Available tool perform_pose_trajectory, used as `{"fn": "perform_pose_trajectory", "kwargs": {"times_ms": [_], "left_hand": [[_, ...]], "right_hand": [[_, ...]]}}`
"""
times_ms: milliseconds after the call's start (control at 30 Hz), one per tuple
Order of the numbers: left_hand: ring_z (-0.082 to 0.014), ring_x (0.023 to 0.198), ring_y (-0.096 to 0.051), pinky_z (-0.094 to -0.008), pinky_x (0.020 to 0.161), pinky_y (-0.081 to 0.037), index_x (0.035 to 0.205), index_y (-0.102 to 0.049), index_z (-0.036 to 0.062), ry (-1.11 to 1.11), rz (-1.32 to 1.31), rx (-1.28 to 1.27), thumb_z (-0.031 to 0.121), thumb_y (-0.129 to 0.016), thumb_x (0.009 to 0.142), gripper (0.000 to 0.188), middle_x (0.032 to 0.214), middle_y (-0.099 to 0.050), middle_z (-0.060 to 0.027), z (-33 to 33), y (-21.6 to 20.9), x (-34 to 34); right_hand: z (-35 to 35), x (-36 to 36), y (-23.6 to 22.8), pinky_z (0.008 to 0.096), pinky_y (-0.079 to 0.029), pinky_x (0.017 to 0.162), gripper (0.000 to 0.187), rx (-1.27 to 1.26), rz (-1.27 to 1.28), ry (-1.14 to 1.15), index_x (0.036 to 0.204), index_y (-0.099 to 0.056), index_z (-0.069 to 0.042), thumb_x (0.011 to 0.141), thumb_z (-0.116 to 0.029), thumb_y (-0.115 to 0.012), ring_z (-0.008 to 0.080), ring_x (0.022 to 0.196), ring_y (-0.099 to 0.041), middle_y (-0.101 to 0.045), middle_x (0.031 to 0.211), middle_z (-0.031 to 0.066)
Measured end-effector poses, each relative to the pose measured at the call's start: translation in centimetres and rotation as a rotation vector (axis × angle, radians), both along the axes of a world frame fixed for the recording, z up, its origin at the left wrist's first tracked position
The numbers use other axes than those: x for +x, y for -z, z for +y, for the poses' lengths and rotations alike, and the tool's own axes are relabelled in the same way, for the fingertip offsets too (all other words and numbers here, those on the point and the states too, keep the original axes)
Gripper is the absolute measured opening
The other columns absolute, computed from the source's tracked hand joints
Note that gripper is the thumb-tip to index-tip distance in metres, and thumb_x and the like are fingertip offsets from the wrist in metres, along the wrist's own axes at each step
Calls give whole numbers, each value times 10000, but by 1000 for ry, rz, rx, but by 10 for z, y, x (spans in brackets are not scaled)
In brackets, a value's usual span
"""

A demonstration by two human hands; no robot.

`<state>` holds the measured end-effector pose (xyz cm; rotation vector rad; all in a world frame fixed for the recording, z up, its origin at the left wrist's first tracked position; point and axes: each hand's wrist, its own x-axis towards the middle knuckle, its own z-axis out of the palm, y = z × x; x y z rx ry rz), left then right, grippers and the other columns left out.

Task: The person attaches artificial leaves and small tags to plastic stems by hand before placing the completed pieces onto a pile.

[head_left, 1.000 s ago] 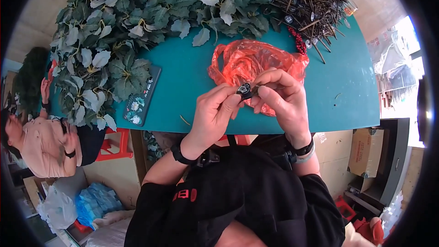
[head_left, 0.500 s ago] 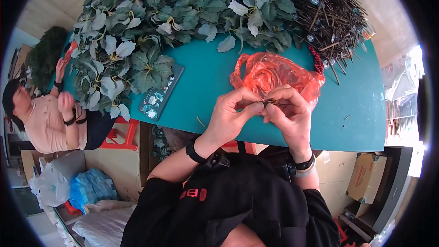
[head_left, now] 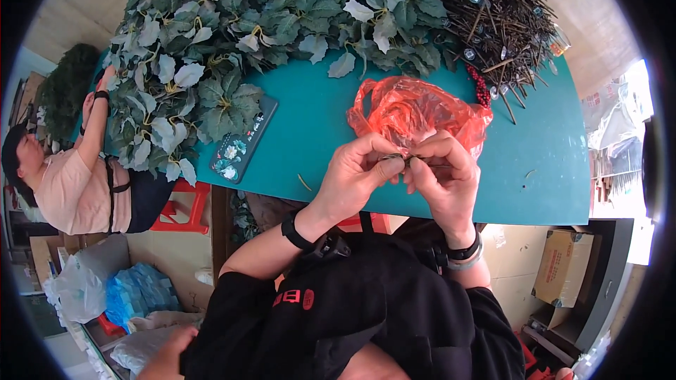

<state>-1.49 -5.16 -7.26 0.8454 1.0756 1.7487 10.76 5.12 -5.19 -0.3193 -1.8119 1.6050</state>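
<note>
- Small dark piece [head_left: 406, 159] is pinched between both hands, above the near edge of the table [head_left: 303, 137]; its shape is mostly hidden by the fingers.
- It is gripped from one side by the thumb and fingertips of the left hand [head_left: 360, 170], and from the other side by those of the right hand [head_left: 449, 177]; the two hands are brought together at the tips.
- Just beyond the hands, a crumpled red plastic bag [head_left: 415, 105] is spread on the table, partly covered from view by them.
- Beyond the bag and to the right of the hands, dark sticks [head_left: 486, 17] are heaped, with red berries [head_left: 480, 88] set at the pile's near side.
- Ahead and to the left of the hands, green leaves [head_left: 246, 21] are piled in a broad mass.
- Left of the hands, a dark flowered board [head_left: 243, 142] is partly overlapped by leaves.
- Far left, another person [head_left: 77, 186] is seen beside the leaves.
</note>
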Motion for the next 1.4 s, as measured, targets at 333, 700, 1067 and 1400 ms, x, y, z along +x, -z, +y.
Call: {"fn": "perform_pose_trajectory", "kwargs": {"times_ms": [333,700,1067,1400], "left_hand": [[-125,796,-622,-255,715,-496,979,-657,28,-60,1062,-92,89,-630,829,164,892,-650,-41,66,-52,-77],[-287,826,-628,-402,680,-502,923,-669,88,-341,2053,-56,125,-591,810,142,869,-650,-90,171,-34,-170],[-233,745,-647,-322,634,-497,908,-671,55,-468,1699,-32,105,-600,824,120,837,-676,-102,147,-78,-149],[-123,678,-592,-220,605,-445,937,-665,33,-420,825,-120,96,-592,850,129,869,-683,-57,73,-91,-144]], "right_hand": [[43,52,-21,214,-484,515,28,-224,-186,-36,819,-559,48,837,34,-573,108,606,-584,-555,785,64],[103,60,-54,257,-462,537,75,375,-823,-189,825,-579,28,768,-14,-605,113,596,-559,-570,661,59],[108,15,8,307,-458,574,97,643,-687,-178,795,-574,42,712,-5,-591,199,595,-558,-580,672,135],[115,3,16,315,-455,566,91,645,-721,-208,782,-579,39,711,-12,-602,208,603,-575,-586,671,139]]}}
